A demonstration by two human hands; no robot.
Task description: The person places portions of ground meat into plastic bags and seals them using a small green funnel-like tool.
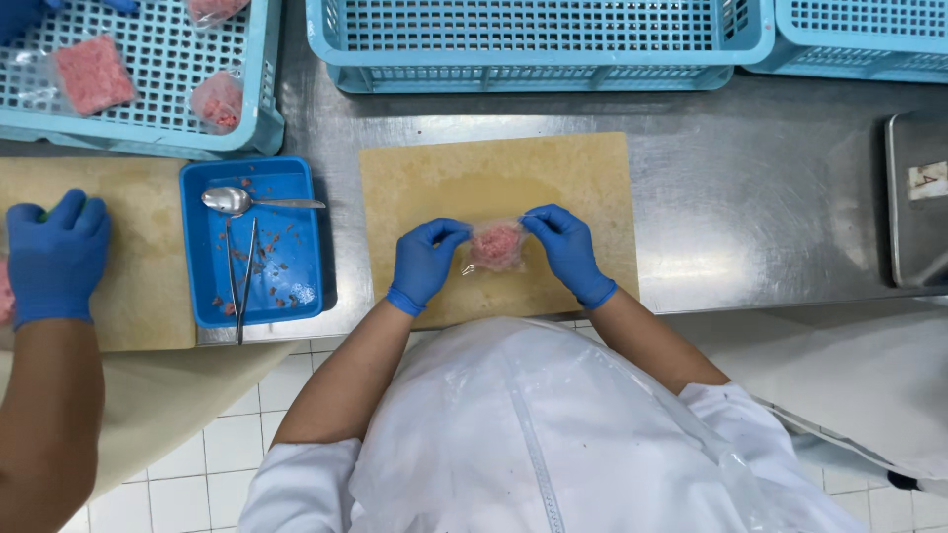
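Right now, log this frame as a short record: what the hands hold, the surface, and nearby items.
left hand: pinches one edge of the clear bag of pink minced meat
right hand: pinches the opposite edge
surface: tan cutting board on steel table
nearby: blue tray with spoon and tongs
co-worker's gloved hand: on another board

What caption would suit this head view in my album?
Left hand and right hand pinch a bag of minced meat over a cutting board.

To your left you see a blue tray (296, 178) holding a spoon (237, 200) and tongs (243, 276). Pale blue crates (538, 44) line the far side of the steel table (770, 188), one holding bagged pink mince (94, 74). A co-worker's gloved hand (57, 257) rests on another cutting board (148, 257).
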